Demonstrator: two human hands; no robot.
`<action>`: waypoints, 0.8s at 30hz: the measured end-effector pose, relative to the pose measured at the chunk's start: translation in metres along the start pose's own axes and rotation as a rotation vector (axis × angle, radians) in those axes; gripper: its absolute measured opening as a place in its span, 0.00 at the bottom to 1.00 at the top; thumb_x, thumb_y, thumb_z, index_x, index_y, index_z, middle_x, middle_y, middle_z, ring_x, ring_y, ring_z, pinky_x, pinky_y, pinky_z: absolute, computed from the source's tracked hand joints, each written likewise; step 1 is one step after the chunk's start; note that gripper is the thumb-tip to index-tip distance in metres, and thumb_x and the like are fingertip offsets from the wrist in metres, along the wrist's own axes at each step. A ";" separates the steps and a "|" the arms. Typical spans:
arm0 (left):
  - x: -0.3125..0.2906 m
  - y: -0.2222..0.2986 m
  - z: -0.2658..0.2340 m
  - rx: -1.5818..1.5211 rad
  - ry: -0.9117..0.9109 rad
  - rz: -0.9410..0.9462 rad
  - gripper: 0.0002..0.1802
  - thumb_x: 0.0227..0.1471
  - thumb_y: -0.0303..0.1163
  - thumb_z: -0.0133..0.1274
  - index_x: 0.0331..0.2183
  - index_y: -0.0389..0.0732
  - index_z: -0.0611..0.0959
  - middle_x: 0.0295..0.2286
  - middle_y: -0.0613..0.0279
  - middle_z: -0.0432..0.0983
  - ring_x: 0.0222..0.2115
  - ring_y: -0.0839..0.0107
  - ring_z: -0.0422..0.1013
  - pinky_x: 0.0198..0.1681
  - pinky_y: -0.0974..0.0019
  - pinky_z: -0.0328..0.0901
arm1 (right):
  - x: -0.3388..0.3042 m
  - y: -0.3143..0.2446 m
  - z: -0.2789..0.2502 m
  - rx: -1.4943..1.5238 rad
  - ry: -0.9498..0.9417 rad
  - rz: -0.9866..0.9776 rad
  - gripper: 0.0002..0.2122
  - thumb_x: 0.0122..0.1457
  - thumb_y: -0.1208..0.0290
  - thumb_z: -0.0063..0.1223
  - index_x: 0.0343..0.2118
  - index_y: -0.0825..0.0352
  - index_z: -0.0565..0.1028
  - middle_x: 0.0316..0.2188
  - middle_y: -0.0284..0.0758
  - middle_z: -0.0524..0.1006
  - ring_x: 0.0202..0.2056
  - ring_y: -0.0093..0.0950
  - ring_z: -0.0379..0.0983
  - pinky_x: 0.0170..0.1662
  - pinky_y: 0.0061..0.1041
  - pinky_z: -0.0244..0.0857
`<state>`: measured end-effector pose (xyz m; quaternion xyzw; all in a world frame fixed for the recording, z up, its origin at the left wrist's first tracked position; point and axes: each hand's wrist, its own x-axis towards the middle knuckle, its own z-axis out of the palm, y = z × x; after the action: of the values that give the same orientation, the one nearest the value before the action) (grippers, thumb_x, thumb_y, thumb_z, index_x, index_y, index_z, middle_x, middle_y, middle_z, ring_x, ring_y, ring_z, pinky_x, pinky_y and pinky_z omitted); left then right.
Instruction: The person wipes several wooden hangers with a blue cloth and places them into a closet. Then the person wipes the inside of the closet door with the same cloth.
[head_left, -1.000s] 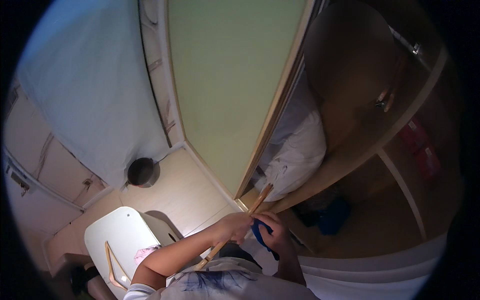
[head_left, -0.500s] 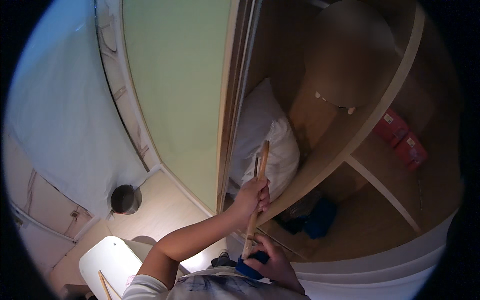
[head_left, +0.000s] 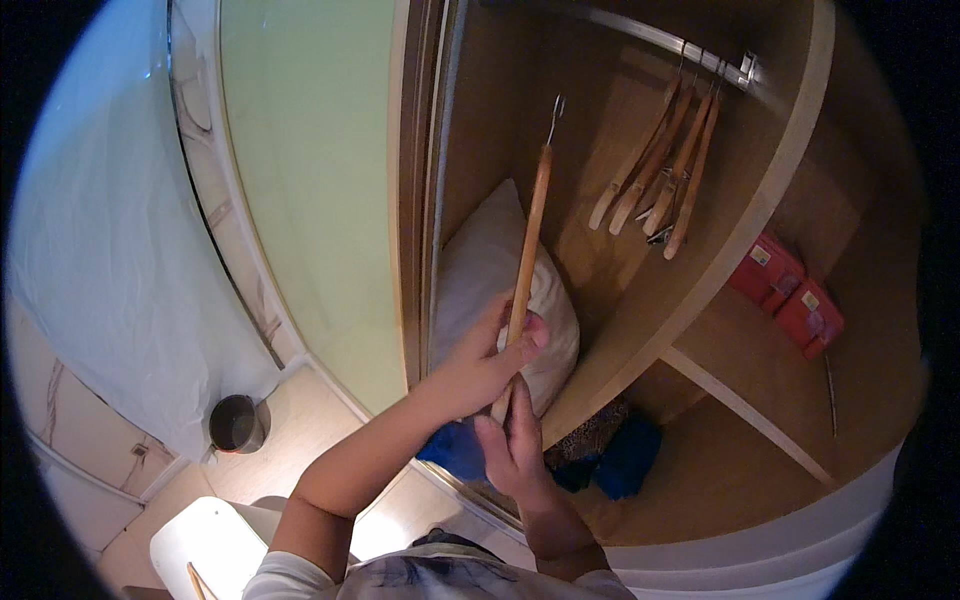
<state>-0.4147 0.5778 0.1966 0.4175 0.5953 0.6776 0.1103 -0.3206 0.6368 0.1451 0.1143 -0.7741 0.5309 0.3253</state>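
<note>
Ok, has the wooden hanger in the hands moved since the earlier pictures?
Yes, the hanger went up in view: its hook end, earlier overlapping the white pillow, now shows above it.

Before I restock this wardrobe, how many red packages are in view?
2: the upper red package and the lower red package, close together beyond the wooden partition, to the right of the held hanger. Others could be hidden behind them.

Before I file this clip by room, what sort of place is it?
Likely a bedroom, at an open wardrobe: wooden hangers hang from a metal rail, what looks like a white pillow rests in the same compartment, and the left hand holds another hanger.
</note>
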 end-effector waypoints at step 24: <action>0.173 0.032 -0.021 -0.348 -0.287 0.062 0.23 0.47 0.36 0.48 0.44 0.34 0.70 0.39 0.58 0.70 0.40 0.73 0.65 0.45 0.72 0.58 | 0.194 0.020 -0.059 -0.174 0.463 -0.300 0.22 0.58 0.63 0.37 0.50 0.75 0.56 0.44 0.50 0.65 0.46 0.40 0.62 0.48 0.30 0.55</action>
<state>-0.5266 0.6655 0.3019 0.5024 0.4345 0.7070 0.2430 -0.4566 0.7310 0.2647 0.0746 -0.6964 0.4203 0.5768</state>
